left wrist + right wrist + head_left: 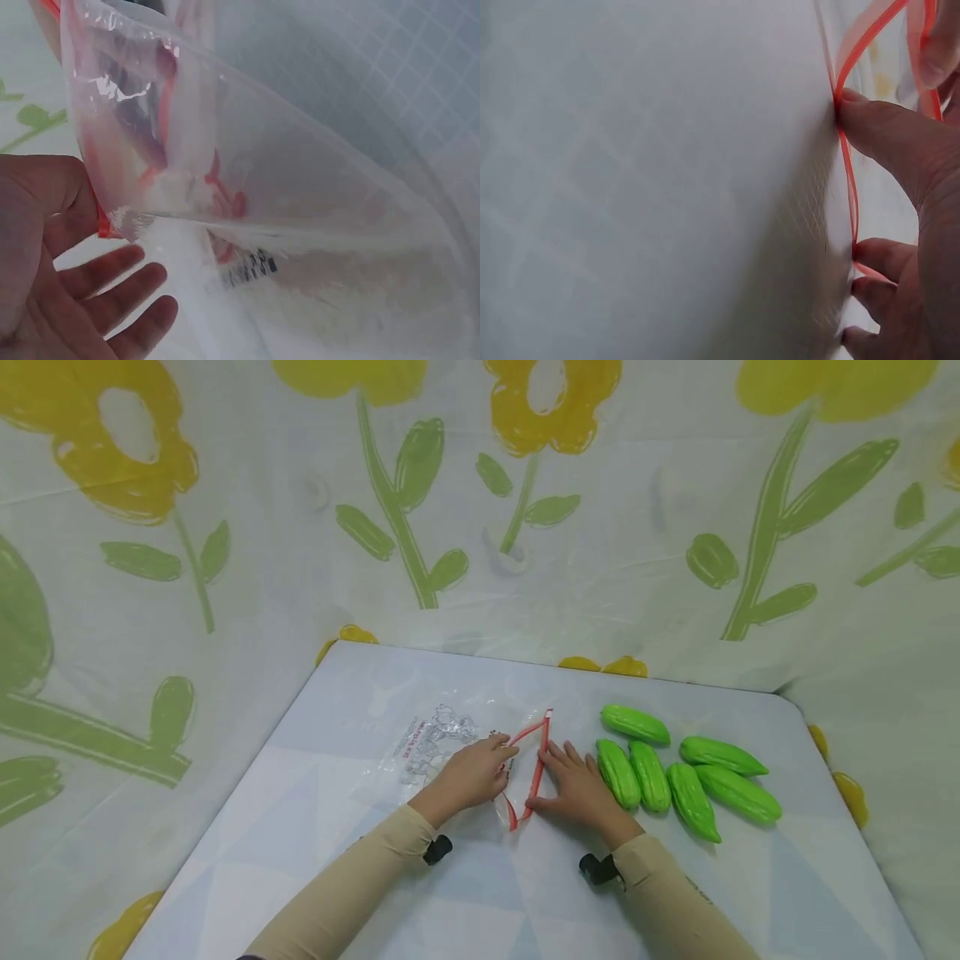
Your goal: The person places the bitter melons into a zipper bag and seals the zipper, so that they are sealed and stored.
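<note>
A clear zip bag (427,752) with red zip edges and printed drawings lies on the table, its mouth spread apart. My left hand (474,772) pinches one red edge of that mouth between thumb and forefinger; in the left wrist view the other fingers of the hand (97,292) are extended beside the clear film (315,195). Along the opposite red edge (537,768), my right hand (583,793) rests with thumb and fingers spread. In the right wrist view its thumb (877,124) and fingertips touch the red strip (849,172). Nothing green shows inside the bag.
Several glossy green, ridged, elongated toy fruits or vegetables (693,802) lie in a loose group just right of my right hand. The pale patterned table (300,860) meets a flower-printed curtain (585,585) at the back and sides.
</note>
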The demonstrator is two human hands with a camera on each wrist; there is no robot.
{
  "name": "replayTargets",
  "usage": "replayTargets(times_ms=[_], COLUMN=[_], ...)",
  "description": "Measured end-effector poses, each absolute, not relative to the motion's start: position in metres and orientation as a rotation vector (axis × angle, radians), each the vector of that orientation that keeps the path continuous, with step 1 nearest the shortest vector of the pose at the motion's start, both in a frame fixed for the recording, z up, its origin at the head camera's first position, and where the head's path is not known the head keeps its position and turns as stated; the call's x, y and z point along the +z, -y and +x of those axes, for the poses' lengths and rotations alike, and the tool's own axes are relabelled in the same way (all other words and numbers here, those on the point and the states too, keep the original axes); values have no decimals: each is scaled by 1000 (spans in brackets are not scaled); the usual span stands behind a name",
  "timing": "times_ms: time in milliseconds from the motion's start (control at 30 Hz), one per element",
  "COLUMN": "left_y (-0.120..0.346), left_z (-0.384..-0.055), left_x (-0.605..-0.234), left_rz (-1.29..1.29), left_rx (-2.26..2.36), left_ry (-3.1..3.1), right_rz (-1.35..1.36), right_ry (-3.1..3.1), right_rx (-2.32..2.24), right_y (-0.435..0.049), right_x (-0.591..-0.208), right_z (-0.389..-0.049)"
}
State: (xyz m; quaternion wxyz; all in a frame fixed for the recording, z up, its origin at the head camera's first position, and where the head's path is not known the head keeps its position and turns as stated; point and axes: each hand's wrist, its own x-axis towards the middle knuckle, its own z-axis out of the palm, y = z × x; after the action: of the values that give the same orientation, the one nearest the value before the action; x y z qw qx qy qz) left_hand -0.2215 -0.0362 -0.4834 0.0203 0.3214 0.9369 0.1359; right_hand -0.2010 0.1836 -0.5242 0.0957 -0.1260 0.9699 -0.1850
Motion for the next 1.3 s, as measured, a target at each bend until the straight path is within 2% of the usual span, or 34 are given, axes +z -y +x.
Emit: replayTargets(times_ms=[100, 667, 900, 1300], left_y=[37, 40, 36, 45], left_z=[-222, -224, -228, -230], left_x=[-485, -480, -489, -503], left_rz=[1039, 910, 822, 887], left_rx=[404, 471, 542, 639], left_ry=[-2883, -3052, -2946, -2691], right_rz=[-343, -365, -400, -424], right_ry=[-2865, -2744, -2757, -2781], right_rx=[-528, -546, -593, -604], right_y=[-182, -198, -200, -197], right_x=[-524, -521, -528, -528], right_z=[-202, -229, -227, -225])
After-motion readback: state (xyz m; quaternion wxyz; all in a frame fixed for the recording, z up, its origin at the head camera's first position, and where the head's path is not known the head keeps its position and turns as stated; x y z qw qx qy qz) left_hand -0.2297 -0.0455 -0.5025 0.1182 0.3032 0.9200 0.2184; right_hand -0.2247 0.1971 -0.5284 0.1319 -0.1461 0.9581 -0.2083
